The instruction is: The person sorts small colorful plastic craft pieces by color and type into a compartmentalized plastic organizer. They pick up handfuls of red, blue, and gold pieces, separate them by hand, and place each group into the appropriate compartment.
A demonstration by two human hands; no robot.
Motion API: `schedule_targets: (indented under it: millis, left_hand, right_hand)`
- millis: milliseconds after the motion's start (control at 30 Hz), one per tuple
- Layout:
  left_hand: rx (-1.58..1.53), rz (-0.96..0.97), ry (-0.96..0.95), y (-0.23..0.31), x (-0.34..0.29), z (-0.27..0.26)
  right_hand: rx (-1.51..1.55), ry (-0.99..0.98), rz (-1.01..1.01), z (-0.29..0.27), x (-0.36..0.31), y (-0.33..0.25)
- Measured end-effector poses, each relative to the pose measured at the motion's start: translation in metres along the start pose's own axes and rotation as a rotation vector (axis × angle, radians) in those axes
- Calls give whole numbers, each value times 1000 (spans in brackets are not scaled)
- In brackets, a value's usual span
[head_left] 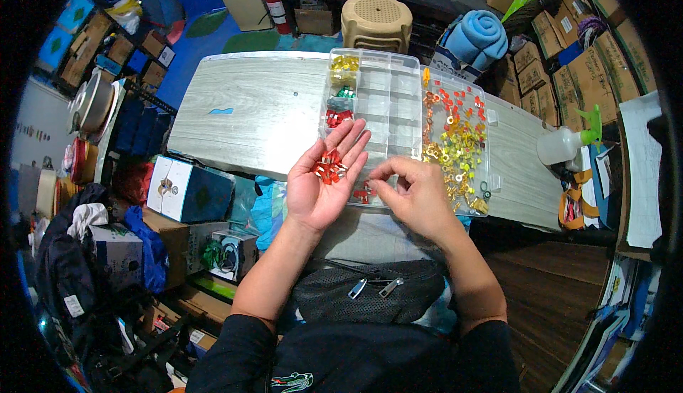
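My left hand (316,186) is palm up, fingers stretched out, holding a small pile of red blade fuses (331,167). It is over the near left part of a clear divided box (404,62). My right hand (413,194) is closed in a pinch just right of it; whatever is between its fingertips is too small to make out. Below those fingertips, several red fuses (361,195) lie in a near compartment. Along the box's left column are yellow fuses (345,64), green fuses (345,92) and more red fuses (337,117).
Right of the box, a second clear tray (486,137) holds many red and yellow wire terminals (462,144). Both rest on a pale wood-grain table (242,101). A spray bottle (562,146) stands at its right end, a beige stool (377,19) behind. Boxes (188,190) crowd the left.
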State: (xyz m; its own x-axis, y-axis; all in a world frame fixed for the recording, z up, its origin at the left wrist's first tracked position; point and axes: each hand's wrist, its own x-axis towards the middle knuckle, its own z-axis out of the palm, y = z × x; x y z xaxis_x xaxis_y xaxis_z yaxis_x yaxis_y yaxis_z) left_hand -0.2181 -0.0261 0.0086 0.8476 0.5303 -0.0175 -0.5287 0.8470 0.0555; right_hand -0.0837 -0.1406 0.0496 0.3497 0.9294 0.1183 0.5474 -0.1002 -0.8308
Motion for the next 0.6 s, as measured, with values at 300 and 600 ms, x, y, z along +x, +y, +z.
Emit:
schedule_targets:
  millis: [300, 600]
  left_hand:
    - [131, -24, 72, -2, 0, -3]
    - [43, -141, -65, -3, -3, -5]
  right_hand:
    - [-9, 113, -173, 7, 7, -5]
    - [-34, 96, -326, 15, 23, -7]
